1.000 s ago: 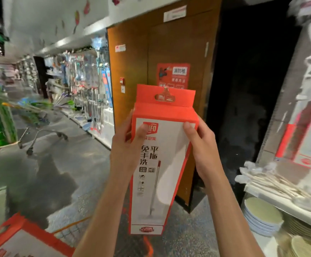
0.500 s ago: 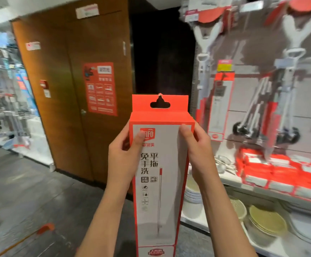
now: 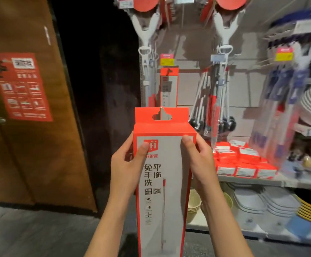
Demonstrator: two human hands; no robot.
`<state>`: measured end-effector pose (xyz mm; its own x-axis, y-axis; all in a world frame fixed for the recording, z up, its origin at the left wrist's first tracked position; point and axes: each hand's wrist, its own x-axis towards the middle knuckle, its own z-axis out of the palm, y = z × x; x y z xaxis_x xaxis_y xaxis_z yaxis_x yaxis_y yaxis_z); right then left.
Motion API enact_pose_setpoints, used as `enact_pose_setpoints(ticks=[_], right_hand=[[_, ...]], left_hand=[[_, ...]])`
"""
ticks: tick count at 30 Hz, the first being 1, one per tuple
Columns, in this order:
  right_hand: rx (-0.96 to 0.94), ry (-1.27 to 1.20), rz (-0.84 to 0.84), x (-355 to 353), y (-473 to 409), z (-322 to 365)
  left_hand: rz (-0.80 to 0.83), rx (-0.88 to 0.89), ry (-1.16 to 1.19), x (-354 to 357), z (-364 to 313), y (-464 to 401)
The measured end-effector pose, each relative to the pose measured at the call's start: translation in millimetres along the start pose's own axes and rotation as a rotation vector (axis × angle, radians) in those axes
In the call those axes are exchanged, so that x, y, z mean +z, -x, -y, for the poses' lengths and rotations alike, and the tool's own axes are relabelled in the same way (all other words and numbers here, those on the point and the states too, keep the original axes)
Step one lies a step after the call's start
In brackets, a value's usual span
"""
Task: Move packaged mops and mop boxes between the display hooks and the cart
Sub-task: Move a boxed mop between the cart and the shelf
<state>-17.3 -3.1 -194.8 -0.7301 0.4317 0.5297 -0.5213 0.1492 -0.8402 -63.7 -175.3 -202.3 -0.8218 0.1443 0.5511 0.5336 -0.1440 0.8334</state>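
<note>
A tall red-and-white mop box (image 3: 163, 182) is held upright in the centre of the view, nearest the camera. Its left edge is gripped by the left hand (image 3: 126, 164), with the thumb laid across the logo on the front face. Its right edge is gripped by the right hand (image 3: 199, 160), the thumb pressed on the front near the top corner and the fingers wrapped behind. The red hang tab (image 3: 162, 115) with its cut-out hole is raised clear above both hands.

Behind the box, to the right, a shelf (image 3: 252, 179) is seen, on which small red packs (image 3: 241, 160) are stacked; beneath it, white plates (image 3: 262, 201) and yellow bowls (image 3: 194, 203) are piled. Farther back, a second box (image 3: 169, 86) is hung on the display wall, directly above the held box's tab. Packaged mops (image 3: 215, 101) are hung to its right, and white mop handles (image 3: 147, 34) to its left and above. To the far left a wooden door (image 3: 30, 145) bearing a red notice (image 3: 21, 86) is set beside a dark opening.
</note>
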Motion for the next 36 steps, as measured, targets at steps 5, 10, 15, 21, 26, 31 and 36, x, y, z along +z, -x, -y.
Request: enact_pose_setpoints(ticks=[5, 10, 15, 21, 26, 31, 36], right_hand=[[-0.003, 0.005, -0.056, -11, -46, -31], [-0.007, 0.034, -0.114, -15, -107, -55], [-0.017, 0.049, -0.132, -18, -160, -81], [-0.007, -0.002, -0.137, -21, -219, -112], [-0.009, -0.024, -0.136, -28, -279, -145], [-0.005, -0.081, -0.092, -34, -342, -174], [0.022, -0.129, -0.037, -39, -402, -191]], left_hand=[[0.032, -0.024, 0.016, 28, 43, -53], [0.097, -0.017, 0.054, 52, 73, -119], [0.127, -0.003, 0.063, 71, 104, -176], [0.104, -0.023, 0.034, 97, 144, -231], [0.063, -0.029, 0.057, 124, 173, -279], [-0.008, -0.021, 0.059, 151, 198, -328], [-0.054, -0.003, 0.024, 173, 219, -379]])
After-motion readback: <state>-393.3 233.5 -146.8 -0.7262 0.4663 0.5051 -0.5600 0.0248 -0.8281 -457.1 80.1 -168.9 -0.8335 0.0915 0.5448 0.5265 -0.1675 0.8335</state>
